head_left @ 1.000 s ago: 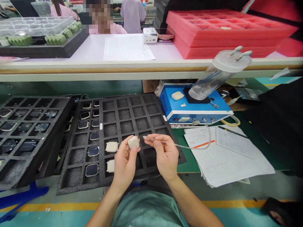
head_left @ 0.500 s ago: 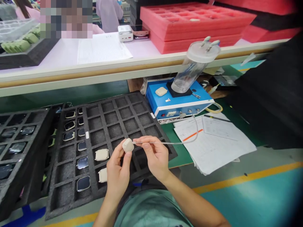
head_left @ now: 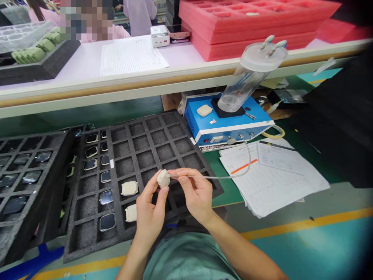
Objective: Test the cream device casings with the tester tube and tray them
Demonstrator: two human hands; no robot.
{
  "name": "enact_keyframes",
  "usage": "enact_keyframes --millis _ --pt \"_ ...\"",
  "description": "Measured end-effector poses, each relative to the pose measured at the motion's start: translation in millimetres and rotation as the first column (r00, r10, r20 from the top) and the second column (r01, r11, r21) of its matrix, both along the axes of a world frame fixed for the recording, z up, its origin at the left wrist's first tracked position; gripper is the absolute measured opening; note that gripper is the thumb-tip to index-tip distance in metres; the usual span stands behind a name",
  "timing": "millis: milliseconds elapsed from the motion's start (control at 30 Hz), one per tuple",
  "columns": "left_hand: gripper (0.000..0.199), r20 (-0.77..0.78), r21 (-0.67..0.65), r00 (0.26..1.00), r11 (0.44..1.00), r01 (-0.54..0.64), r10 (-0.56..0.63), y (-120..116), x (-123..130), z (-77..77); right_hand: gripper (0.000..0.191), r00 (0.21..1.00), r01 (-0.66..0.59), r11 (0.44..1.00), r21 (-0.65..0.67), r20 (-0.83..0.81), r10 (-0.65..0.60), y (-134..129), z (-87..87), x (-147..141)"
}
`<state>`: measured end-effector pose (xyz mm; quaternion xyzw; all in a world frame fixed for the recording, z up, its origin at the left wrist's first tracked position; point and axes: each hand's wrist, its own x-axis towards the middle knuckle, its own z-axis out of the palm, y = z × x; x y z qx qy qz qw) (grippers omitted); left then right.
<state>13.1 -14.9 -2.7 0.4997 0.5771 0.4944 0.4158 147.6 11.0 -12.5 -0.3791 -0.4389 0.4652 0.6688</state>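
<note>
My left hand [head_left: 152,206] pinches a small cream watch case [head_left: 163,178] between thumb and fingers, its side turned to the right. In my right hand [head_left: 198,190] is the end of a thin clear tube [head_left: 215,177], whose tip meets the right side of the case. From there the tube curves up to the front of a blue box-shaped machine [head_left: 233,128]. Both hands are above a black foam tray [head_left: 140,147]. Two more cream watch cases, an upper one [head_left: 129,188] and a lower one [head_left: 131,213], lie in its slots left of my left hand.
Black-screened watches [head_left: 107,222] fill slots of the foam tray at left. A clear cylinder [head_left: 241,85] and another cream case [head_left: 204,110] stand on the machine. Papers [head_left: 276,182] lie at right. Red foam trays [head_left: 210,39] and a co-worker are beyond the shelf.
The case in my left hand has turned slightly, its edge now facing the tube tip more. The whole view has shifted, so everything appears further right. Both hands keep their hold.
</note>
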Motion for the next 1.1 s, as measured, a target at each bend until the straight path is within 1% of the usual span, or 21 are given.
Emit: enact_keyframes --millis 367,533,767,1100 --pt "0.045 -0.028 -0.014 1.0 1.0 -0.005 0.005 0.8 1.4 3.6 0.011 1.0 -0.002 1.0 0.007 0.008 0.002 0.5 0.6 1.7" --pt "0.045 -0.049 -0.005 0.999 1.0 0.006 -0.007 1.3 0.8 2.5 0.01 1.0 -0.002 1.0 0.018 0.011 0.002 0.9 0.8 1.2" --pt "0.042 -0.091 0.016 0.996 1.0 0.021 -0.019 1.5 -0.1 0.3 0.011 0.999 0.008 0.996 0.089 0.033 -0.011 2.5 -2.0 1.7" --pt "0.041 -0.087 0.028 0.996 0.999 0.031 -0.029 1.3 -0.3 -1.5 0.012 0.999 0.006 0.997 0.074 0.05 -0.01 3.5 -3.1 1.5"
